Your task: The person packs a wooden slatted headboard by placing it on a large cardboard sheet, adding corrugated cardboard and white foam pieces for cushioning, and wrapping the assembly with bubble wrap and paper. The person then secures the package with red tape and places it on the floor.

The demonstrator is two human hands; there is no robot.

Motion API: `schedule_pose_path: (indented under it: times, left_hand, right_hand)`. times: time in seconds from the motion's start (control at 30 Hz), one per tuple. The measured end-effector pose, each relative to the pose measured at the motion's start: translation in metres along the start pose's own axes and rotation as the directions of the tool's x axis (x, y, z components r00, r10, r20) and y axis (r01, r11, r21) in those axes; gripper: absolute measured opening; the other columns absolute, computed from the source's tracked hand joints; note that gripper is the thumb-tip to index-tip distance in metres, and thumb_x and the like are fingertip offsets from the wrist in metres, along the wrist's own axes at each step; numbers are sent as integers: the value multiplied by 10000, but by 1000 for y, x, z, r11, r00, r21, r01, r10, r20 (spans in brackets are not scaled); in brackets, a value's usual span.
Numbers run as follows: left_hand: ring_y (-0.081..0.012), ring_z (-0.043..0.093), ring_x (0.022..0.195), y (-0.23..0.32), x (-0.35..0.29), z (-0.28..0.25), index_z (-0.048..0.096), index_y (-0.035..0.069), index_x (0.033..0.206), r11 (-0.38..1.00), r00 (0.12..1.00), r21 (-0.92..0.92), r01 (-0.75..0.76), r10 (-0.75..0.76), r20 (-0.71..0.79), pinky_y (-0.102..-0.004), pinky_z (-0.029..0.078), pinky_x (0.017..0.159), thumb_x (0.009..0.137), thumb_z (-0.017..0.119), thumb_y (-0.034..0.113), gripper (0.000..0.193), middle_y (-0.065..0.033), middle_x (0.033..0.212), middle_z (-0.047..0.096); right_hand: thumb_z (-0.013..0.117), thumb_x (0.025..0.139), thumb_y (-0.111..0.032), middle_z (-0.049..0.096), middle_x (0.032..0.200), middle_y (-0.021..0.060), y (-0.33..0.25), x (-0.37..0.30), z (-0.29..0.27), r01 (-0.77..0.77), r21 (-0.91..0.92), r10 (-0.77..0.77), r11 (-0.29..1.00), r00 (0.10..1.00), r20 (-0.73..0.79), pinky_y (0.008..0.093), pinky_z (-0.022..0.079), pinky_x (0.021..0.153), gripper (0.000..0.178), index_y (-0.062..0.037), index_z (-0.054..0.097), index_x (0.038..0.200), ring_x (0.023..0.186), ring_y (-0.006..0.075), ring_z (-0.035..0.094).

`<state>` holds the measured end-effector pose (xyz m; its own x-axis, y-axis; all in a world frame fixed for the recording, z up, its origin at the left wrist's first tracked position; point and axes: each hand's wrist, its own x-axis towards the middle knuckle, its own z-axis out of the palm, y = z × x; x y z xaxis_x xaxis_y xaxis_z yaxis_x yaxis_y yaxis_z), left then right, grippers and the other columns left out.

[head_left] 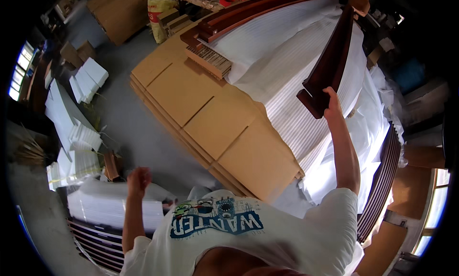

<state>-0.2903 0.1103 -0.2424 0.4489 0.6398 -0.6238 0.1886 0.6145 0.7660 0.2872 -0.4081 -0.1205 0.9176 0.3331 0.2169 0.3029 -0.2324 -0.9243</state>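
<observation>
My right hand (332, 104) grips the near, notched end of a long dark brown wooden rail (331, 60). The rail runs away to the upper right above white foam sheeting (291, 60). At its far end another person's arm (358, 2) appears, and I cannot tell whether that hand holds it. My left hand (139, 179) is off to the left, away from the stack and blurred, so its fingers cannot be made out. Several reddish-brown rails (258, 11) lie along the far edge of the foam, beside a small cardboard block (209, 61).
Flat cardboard sheets (191, 101) are stacked in front of me, under the foam. White foam blocks (71, 118) stand on the left. Dark slatted pieces lie at lower left (98, 242) and right (382, 180). A yellow-and-white sack (160, 18) stands beyond the cardboard.
</observation>
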Motion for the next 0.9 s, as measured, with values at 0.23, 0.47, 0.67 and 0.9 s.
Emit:
schedule_pose_path:
  times: [0.23,0.47,0.67,0.9]
  left_hand:
    - [-244,657,989,54,43,301,480,44,1273,961,554,262,90,-267,789,-360,557,761,968,566,305,411,-117,1237,611]
    - [-244,585,1115,113,50,490,472,16,1232,934,450,11,357,-182,874,-398,485,953,939,641,261,418,-97,1220,575]
    - [-260,601,1060,137,96,479,513,-14,1140,852,515,-53,521,-264,816,-424,510,956,903,668,136,320,-110,1149,586]
    - [-269,610,1033,181,120,450,519,-29,1091,811,531,-20,585,-364,765,-435,524,971,892,667,74,268,-121,1117,593]
  right_hand:
    - [690,733,-123,637,866,69,-78,43,130,-313,558,456,768,880,-134,368,547,732,197,-43,629,903,802,224,633]
    - [662,749,-96,638,831,86,-98,112,221,-461,639,627,616,778,-42,355,554,657,161,1,635,875,725,212,628]
    - [695,726,-97,601,811,122,-91,131,281,-475,564,671,675,713,-202,357,542,566,231,58,599,867,674,228,607]
    - [721,714,-161,619,823,130,-140,144,324,-630,379,726,678,657,-205,363,543,612,323,78,608,900,701,226,617]
